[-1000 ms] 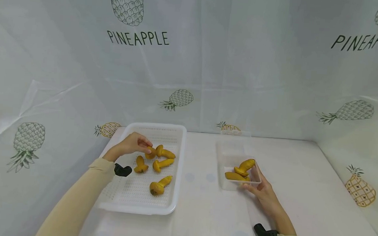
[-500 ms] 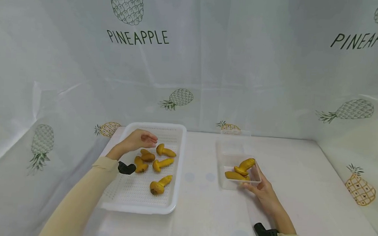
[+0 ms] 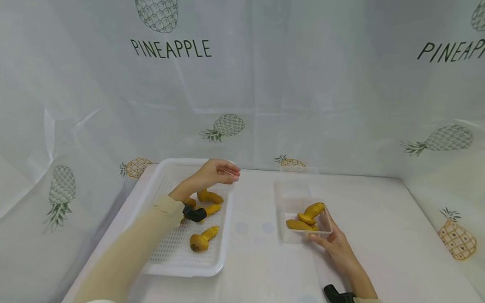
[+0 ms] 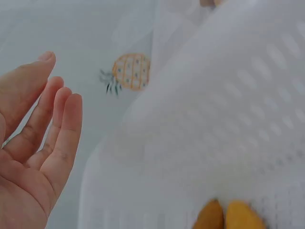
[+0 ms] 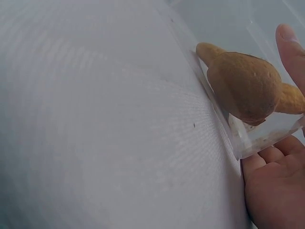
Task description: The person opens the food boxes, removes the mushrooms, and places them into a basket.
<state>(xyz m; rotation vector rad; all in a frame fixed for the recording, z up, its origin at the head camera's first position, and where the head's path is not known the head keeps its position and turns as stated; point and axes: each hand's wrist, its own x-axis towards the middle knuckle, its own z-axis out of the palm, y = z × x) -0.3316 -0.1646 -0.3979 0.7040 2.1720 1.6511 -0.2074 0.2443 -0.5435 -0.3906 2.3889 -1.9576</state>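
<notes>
My left hand (image 3: 218, 172) is over the far right edge of a white perforated plastic basket (image 3: 223, 243). Its fingers are extended and hold nothing, as the left wrist view also shows. Several yellow-brown mushrooms lie in the basket, among them one near the front (image 3: 203, 239) and one farther back (image 3: 210, 197); my left forearm partly hides others. With my right hand (image 3: 338, 247) I grip the front right corner of a clear plastic box (image 3: 292, 237), thumb at the front. Inside it are mushrooms, one lying slanted (image 3: 313, 212) above another (image 3: 298, 225).
The box's clear lid (image 3: 294, 187) stands open at the back. A white cloth (image 3: 256, 268) covers the table between basket and box. Behind the table hangs a pineapple-print curtain (image 3: 313, 81). Each wrist wears a black camera mount (image 3: 194, 213).
My left hand has let go of a mushroom, which stays in the basket, then risen and moved right to the basket's far right edge. The right hand and box have stayed put.
</notes>
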